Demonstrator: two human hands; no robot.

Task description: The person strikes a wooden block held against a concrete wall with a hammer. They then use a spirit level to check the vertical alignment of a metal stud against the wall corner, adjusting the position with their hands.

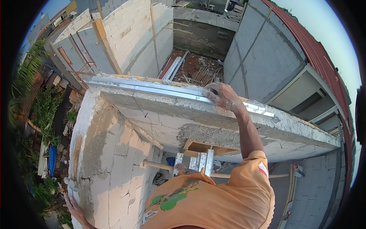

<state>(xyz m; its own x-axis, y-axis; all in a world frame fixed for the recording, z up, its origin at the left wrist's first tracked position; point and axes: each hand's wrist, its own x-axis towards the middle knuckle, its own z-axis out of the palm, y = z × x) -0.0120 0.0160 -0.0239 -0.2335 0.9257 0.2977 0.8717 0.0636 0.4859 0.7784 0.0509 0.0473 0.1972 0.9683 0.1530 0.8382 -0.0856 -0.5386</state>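
A long shiny metal profile bar (152, 88) lies along the top of the plastered wall beam (183, 105). My right hand (225, 98) reaches up and closes over this bar, right of its middle, fingers curled over the far side. At the lower left my left hand (71, 206) rests against the outer edge of the side block wall (110, 164), its fingers stretched out, with nothing seen in them. Just above those fingers is a grey lump (72, 185) on the wall edge. Part of the left hand is cut off by the dark rim.
Beneath me stands a metal ladder (206, 162), beside a horizontal wooden pole (158, 165). A drop to ground with plants (45, 129) lies left of the side wall. Past the beam are pipes (175, 68) and loose sticks (204, 76) between neighbouring block walls.
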